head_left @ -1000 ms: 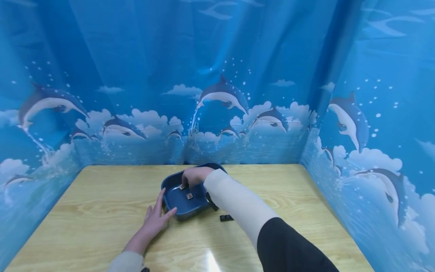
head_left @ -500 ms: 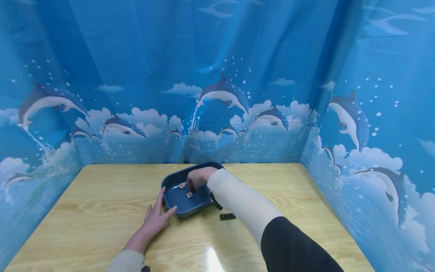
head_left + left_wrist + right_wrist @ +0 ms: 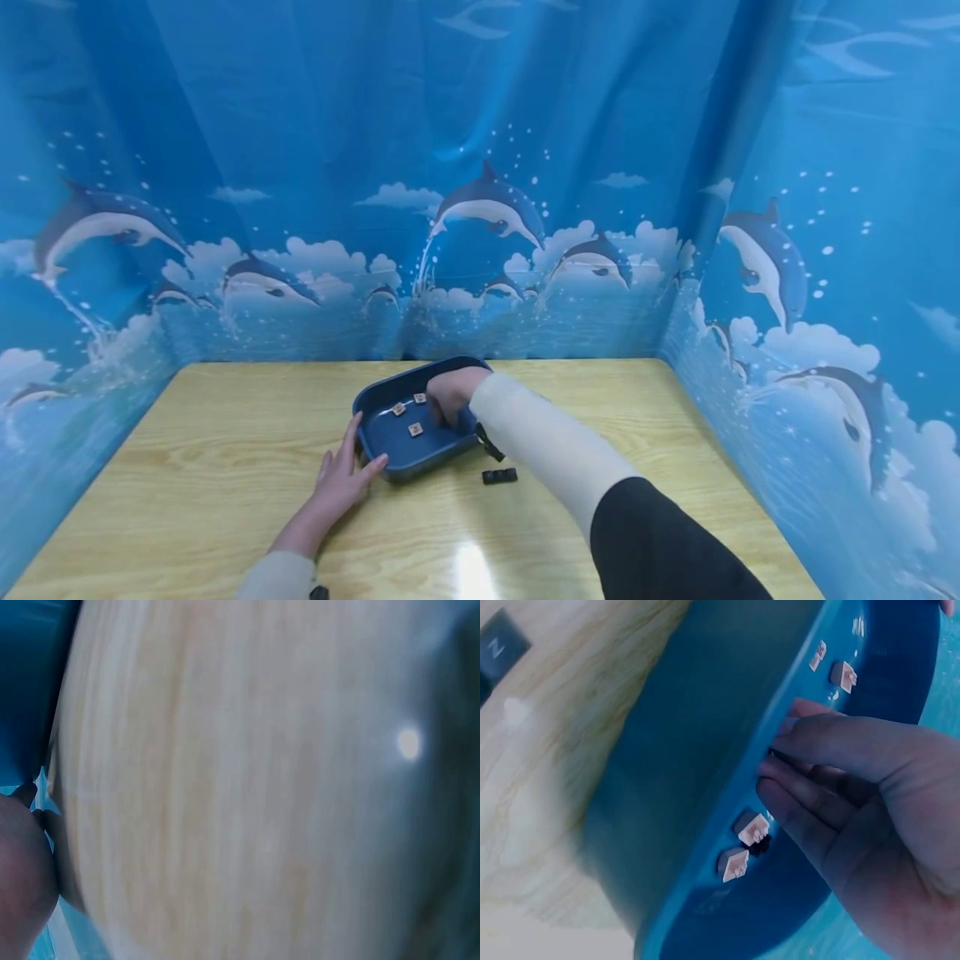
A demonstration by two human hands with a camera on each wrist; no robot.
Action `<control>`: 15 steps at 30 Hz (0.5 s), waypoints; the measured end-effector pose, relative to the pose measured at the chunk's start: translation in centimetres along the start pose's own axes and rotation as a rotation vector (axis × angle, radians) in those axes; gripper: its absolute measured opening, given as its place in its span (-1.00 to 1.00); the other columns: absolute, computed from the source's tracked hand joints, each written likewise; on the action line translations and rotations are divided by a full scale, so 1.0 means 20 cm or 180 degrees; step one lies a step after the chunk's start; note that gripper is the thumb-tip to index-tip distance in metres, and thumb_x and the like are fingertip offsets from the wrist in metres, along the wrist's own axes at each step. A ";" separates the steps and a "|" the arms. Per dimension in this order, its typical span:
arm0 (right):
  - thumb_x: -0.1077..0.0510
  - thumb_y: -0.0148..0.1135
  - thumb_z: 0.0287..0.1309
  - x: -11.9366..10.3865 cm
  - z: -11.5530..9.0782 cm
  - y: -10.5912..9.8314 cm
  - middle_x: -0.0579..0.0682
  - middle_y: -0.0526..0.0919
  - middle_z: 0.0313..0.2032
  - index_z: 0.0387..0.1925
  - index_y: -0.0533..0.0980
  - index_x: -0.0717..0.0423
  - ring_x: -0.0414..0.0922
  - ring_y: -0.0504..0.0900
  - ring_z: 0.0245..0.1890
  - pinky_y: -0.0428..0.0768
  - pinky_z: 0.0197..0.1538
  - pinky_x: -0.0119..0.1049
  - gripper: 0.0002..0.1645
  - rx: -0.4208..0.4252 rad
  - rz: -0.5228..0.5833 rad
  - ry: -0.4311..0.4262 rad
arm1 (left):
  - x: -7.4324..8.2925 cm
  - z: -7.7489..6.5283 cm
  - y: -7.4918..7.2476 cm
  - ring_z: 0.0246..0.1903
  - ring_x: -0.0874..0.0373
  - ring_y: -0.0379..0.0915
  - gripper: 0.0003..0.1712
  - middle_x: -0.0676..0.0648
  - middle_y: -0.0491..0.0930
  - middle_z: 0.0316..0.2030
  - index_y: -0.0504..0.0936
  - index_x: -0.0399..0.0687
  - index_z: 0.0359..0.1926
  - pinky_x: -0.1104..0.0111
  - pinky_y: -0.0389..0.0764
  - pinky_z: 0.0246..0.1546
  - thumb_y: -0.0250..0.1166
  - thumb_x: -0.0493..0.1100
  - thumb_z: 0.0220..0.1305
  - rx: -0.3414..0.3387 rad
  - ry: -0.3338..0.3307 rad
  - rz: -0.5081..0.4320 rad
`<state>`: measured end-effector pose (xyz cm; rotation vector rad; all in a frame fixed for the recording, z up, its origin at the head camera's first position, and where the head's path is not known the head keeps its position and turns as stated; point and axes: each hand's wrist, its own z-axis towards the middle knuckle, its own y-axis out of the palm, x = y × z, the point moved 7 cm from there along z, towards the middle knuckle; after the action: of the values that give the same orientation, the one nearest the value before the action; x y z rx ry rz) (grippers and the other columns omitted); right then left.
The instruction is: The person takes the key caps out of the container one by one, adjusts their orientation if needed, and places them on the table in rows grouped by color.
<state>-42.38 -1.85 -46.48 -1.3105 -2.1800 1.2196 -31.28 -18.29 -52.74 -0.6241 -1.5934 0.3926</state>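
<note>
On the table [image 3: 225, 450]: a deep blue tray [image 3: 405, 454] sits at a slant near the far edge, small pale blocks [image 3: 416, 429] lying on its floor.
Left hand [image 3: 341, 479]: fingers spread wide and straight, index fingertip at the tray's left end, thumb at its near rim; the pale blocks lie inside, beyond those fingertips.
Right hand [image 3: 453, 396]: reaches down inside the tray, thumb and fingers drawn narrow; a dark sliver shows between them in the right wrist view, but I cannot tell whether they hold it.
Blocks by the Right hand: from the head, three lie just left of its fingers, well apart from the tray's right end; from the right wrist, two lie to one side of the fingertips and two to the other.
Dark piece [image 3: 759, 846]: inside the tray, just beside one of the pale blocks.
Black strip [image 3: 499, 476]: outside on the table, near the tray's close side and below the right wrist.
Right sleeve [image 3: 543, 433]: white near the wrist, black farther up.
Backdrop [image 3: 480, 108]: blue curtain printed with leaping dolphins, behind and beside the table.
</note>
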 end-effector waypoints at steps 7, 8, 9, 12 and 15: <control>0.46 0.28 0.09 0.06 -0.11 -0.02 -0.18 0.62 -0.33 -0.29 0.66 -0.05 -0.18 0.57 -0.30 0.63 -0.17 -0.15 -0.67 0.0077 0.0115 -0.0095 | 0.00 0.00 0.00 0.33 -0.56 -0.64 0.05 -0.38 -0.30 0.47 -0.44 0.16 0.54 -0.35 -0.47 0.25 0.11 0.21 0.39 -0.0004 -0.0083 -0.0015; 0.47 0.26 0.09 0.07 -0.12 -0.02 -0.18 0.62 -0.33 -0.28 0.67 -0.04 -0.18 0.56 -0.30 0.63 -0.18 -0.16 -0.66 0.0067 0.0104 -0.0105 | -0.01 0.00 0.00 0.33 -0.57 -0.64 0.05 -0.37 -0.31 0.48 -0.45 0.18 0.54 -0.37 -0.45 0.23 0.11 0.21 0.39 -0.0006 -0.0098 -0.0010; 0.49 0.24 0.09 0.08 -0.13 -0.02 -0.18 0.62 -0.33 -0.27 0.67 -0.03 -0.18 0.55 -0.32 0.62 -0.22 -0.19 -0.63 0.0068 0.0074 -0.0125 | -0.01 0.00 0.01 0.33 -0.57 -0.64 0.05 -0.37 -0.31 0.48 -0.45 0.19 0.53 -0.38 -0.44 0.22 0.11 0.21 0.39 -0.0007 -0.0109 -0.0004; 0.52 0.17 0.10 0.12 -0.17 -0.02 -0.16 0.63 -0.33 -0.22 0.67 0.01 -0.18 0.52 -0.36 0.54 -0.36 -0.27 -0.60 0.0064 0.0072 -0.0192 | -0.01 0.00 0.01 0.33 -0.57 -0.65 0.05 -0.37 -0.31 0.48 -0.47 0.21 0.53 -0.39 -0.43 0.22 0.10 0.20 0.40 -0.0015 -0.0123 0.0000; 0.54 0.12 0.13 0.15 -0.22 -0.03 -0.18 0.63 -0.31 -0.21 0.68 0.04 -0.18 0.49 -0.37 0.43 -0.45 -0.33 -0.59 0.0090 0.0090 -0.0227 | -0.01 0.00 0.01 0.32 -0.57 -0.64 0.04 -0.39 -0.29 0.47 -0.48 0.18 0.53 -0.37 -0.46 0.23 0.09 0.20 0.41 -0.0025 -0.0109 -0.0008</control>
<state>-41.47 2.69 -43.81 -1.3098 -2.1915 1.3223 -31.26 -18.24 -52.96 -0.6242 -1.6288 0.3972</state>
